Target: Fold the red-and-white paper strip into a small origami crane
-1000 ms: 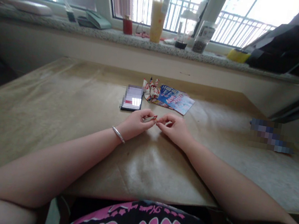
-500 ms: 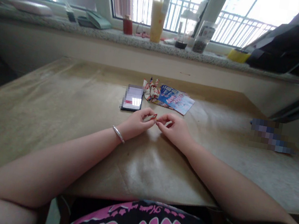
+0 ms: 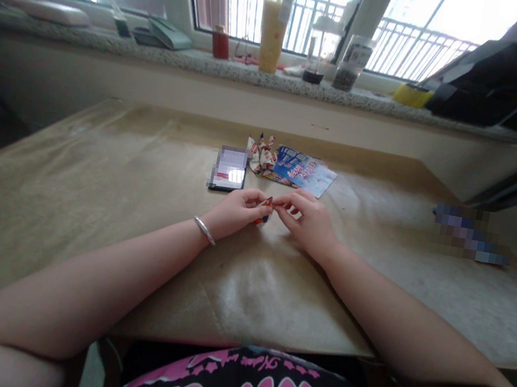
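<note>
A small folded piece of printed paper, red, white and blue, is pinched between the thumb and fingers of my left hand. My right hand has its thumb and fingertips closed at the right edge of the same piece. Both hands meet low over the table, and my fingers cover part of the paper. Just beyond them stands a spiky folded-paper bundle, white with red and blue print. A fanned stack of blue printed leaflets lies against its right side.
A phone with a lit screen lies left of the paper bundle. At the right side of the table is a blurred blue packet. Cups and jars stand on the windowsill, among them a tall yellow drink.
The small printed paper has turned in my left hand and shows more of its red and blue face below the thumb. My right hand has shifted slightly, its fingers rising.
</note>
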A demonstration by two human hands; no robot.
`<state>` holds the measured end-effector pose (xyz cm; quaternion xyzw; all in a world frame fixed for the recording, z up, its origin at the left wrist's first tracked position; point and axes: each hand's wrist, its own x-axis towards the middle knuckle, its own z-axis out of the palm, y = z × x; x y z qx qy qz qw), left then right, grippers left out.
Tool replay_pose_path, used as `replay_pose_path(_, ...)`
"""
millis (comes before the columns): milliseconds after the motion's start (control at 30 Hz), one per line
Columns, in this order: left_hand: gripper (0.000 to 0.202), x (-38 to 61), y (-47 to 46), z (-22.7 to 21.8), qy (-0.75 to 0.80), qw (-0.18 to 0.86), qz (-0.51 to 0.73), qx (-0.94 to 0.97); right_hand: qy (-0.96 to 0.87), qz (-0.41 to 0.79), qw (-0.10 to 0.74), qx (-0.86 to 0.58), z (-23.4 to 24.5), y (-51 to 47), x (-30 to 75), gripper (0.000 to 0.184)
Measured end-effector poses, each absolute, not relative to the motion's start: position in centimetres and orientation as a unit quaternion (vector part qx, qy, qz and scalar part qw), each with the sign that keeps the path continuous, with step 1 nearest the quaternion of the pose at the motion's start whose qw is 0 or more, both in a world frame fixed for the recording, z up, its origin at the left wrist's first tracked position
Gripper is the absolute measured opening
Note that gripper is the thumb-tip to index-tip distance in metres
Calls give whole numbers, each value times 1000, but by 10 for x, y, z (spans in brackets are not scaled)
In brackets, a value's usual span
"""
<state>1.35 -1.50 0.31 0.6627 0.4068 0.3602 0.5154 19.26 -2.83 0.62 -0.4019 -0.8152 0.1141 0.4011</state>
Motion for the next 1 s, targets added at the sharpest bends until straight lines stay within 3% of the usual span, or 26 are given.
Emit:
replay_pose_path(467, 29, 12, -15, 3, 397, 509, 327, 691, -806, 218, 403, -374, 9, -25, 195, 6)
replay_pose_path(633, 28, 13, -15, -1, 400, 481, 325, 709, -760, 341, 385, -397, 3, -21, 193, 7)
replay_pose_path(867, 23, 12, -14, 4, 382, 525, 327, 687, -691, 488, 366, -388, 3, -16, 197, 18)
replay_pose_path(1000, 22, 10, -12, 2, 376, 538, 310, 688, -691, 497, 355, -386, 1, -14, 197, 17)
